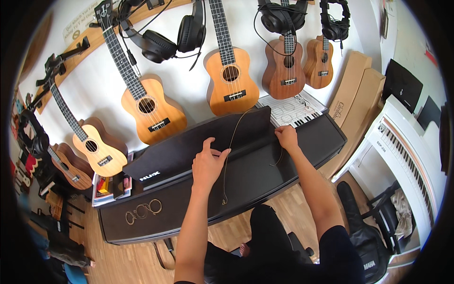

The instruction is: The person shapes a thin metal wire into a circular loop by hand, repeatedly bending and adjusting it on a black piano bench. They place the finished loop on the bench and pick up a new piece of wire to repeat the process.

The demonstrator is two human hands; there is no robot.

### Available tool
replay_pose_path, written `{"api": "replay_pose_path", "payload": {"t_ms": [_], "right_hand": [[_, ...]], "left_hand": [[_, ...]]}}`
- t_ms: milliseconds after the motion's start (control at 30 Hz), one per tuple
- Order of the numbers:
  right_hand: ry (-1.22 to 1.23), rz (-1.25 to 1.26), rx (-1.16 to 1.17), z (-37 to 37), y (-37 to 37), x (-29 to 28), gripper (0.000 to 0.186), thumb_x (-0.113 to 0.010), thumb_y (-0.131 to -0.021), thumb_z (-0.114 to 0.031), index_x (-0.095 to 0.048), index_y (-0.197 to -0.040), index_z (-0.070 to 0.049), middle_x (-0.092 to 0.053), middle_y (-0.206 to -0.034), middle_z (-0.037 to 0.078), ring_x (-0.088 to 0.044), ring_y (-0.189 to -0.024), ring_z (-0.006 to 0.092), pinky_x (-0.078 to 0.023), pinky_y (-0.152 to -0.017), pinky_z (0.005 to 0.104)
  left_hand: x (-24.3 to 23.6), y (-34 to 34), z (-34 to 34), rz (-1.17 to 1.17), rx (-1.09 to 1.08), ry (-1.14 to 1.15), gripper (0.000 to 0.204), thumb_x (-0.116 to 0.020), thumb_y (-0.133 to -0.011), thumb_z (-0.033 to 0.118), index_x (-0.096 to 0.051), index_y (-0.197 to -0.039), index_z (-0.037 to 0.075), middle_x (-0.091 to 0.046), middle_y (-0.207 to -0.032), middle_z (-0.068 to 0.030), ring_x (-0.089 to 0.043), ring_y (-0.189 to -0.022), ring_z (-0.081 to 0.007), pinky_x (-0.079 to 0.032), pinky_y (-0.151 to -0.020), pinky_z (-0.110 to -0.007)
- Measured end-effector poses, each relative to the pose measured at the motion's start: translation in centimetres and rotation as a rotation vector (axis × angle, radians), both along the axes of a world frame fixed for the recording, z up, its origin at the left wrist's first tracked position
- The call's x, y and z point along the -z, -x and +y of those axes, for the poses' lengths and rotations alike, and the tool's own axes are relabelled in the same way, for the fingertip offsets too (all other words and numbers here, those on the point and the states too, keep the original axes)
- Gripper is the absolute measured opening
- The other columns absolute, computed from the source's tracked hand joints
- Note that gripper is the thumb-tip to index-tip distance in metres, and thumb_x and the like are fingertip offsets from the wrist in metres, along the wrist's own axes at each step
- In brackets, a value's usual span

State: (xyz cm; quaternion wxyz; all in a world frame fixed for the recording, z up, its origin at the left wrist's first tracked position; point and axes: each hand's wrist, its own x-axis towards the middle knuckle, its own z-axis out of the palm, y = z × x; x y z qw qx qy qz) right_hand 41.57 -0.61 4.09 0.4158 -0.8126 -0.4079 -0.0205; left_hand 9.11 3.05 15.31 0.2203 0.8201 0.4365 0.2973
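Both bare forearms are reaching up over the closed black digital piano [246, 175]. Left hand [208, 163] is pinching a thin wire-like string [235, 135] between thumb and forefinger; right hand [286, 137] is gripping its far end, the middle arching above the lid.

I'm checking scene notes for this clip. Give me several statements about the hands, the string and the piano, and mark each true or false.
1. Both hands hold one thin string over the dark digital piano. True.
2. The right hand rests on the white piano. False: it pinches the string at the dark piano's music rest; the white piano stands apart, to the right.
3. Coiled strings lie on the dark piano's closed lid. True.
4. The left hand holds a ukulele. False: the ukuleles hang on the wall.
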Motion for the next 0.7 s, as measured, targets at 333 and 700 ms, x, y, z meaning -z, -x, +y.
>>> {"api": "replay_pose_path", "payload": {"t_ms": [333,700], "right_hand": [[0.046,0.008,-0.028,0.5,0.3,-0.5,0.017,-0.072,-0.080,-0.016,-0.075,-0.094,-0.008,-0.071,-0.091,0.018,-0.068,-0.089,0.0345,-0.053,-0.082,0.0408],[-0.088,0.051,-0.099,0.3,-0.4,-1.5,0.017,-0.076,-0.076,-0.015,-0.074,-0.090,-0.006,-0.071,-0.082,0.015,-0.069,-0.078,0.0302,-0.054,-0.073,0.0380]], "left_hand": [[1.1,2.7,-1.6,-0.263,0.651,0.774,0.045,-0.064,-0.094,0.020,-0.051,-0.131,-0.002,-0.070,-0.098,-0.0106,-0.069,-0.090,-0.0180,-0.053,-0.081,-0.029],[-11.9,3.8,6.6,-0.050,0.035,-0.237,0.019,-0.064,-0.087,0.013,-0.071,-0.098,-0.001,-0.071,-0.081,-0.0114,-0.064,-0.062,-0.0164,-0.052,-0.059,-0.030]]}}
